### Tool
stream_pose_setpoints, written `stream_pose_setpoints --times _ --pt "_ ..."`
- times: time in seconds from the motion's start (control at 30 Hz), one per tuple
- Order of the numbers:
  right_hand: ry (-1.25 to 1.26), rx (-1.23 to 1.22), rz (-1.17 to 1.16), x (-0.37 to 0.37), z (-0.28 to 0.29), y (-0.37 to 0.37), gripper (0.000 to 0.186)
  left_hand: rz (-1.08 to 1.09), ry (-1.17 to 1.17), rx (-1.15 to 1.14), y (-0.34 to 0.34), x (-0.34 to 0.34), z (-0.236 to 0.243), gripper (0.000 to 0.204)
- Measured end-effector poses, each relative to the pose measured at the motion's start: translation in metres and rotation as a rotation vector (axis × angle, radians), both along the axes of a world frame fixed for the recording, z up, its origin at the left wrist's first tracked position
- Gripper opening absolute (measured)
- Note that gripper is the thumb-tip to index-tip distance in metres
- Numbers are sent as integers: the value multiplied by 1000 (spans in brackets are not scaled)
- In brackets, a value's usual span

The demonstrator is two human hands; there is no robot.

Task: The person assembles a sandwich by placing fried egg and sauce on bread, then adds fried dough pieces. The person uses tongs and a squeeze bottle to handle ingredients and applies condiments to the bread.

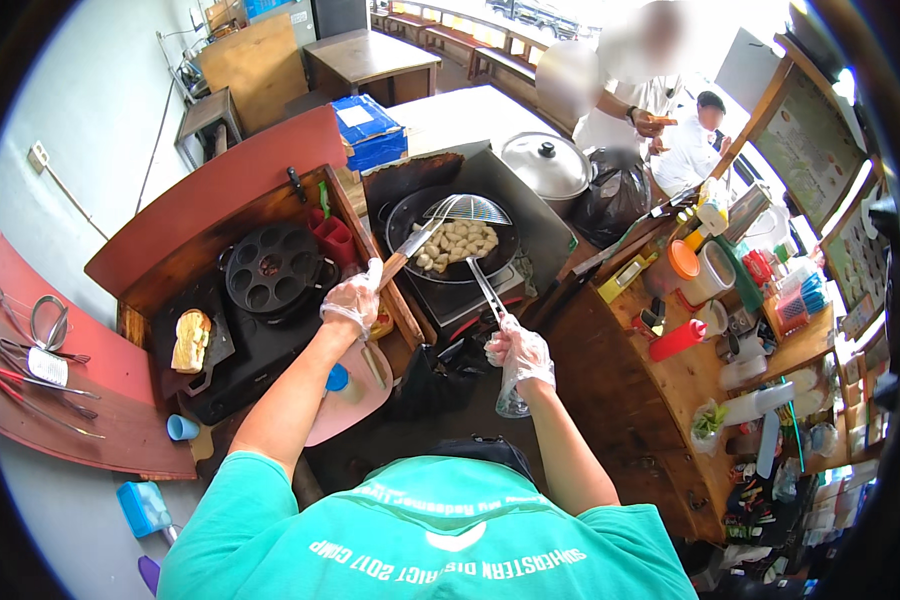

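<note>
My left hand [353, 300], in a clear plastic glove, is closed round the wooden handle of a wire skimmer [467, 210], whose head hangs over a black wok [403, 221]. Pale pieces of food [452, 247] lie in the wok, which sits on a stove in a metal surround. My right hand [515, 355], also gloved, grips metal tongs [488, 290] that reach into the pan at the food. Left of the wok are a round black pan with hollows [280, 275], a slice of toasted bread [192, 340] on a griddle, and a pink board [365, 395] below.
A lidded steel pot [547, 165] stands behind the wok, beside a black bag [612, 200]. A wooden counter [670, 400] holds bottles and containers at right. A red splash panel [210, 180] backs the griddle. Two or more people [610, 125] are beyond, one holding something.
</note>
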State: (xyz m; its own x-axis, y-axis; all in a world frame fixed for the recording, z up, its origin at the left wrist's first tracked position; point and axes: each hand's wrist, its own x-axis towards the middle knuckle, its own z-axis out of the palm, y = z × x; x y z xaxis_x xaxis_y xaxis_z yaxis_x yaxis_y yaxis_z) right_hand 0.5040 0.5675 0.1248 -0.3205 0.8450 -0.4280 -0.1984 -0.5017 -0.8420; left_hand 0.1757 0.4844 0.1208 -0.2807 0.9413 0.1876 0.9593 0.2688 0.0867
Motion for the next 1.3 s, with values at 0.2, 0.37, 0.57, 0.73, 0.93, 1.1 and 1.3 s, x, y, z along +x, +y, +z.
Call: stream_pose_setpoints --times 0.2,0.37,0.57,0.73,0.93,1.1,1.3 --pt "92 -213 139 -10 -22 7 28 55 74 -83 -6 0 6 70" --pt "138 -269 179 -13 -39 12 26 70 1 -88 -8 6 16 71" --pt "109 -281 88 -22 -46 0 28 67 -77 -159 -19 2 28 76" --pt "111 -189 -9 -25 -41 -24 35 32 -112 -217 -26 -2 33 86" --pt "9 -133 -123 -37 -26 -38 57 7 -133 -274 -26 -4 42 100" --pt "20 -121 -191 -45 -27 -54 64 -19 -208 -285 -28 -5 60 107" --pt "52 -129 -209 -17 -51 -80 55 21 -389 -301 -42 -10 84 132"
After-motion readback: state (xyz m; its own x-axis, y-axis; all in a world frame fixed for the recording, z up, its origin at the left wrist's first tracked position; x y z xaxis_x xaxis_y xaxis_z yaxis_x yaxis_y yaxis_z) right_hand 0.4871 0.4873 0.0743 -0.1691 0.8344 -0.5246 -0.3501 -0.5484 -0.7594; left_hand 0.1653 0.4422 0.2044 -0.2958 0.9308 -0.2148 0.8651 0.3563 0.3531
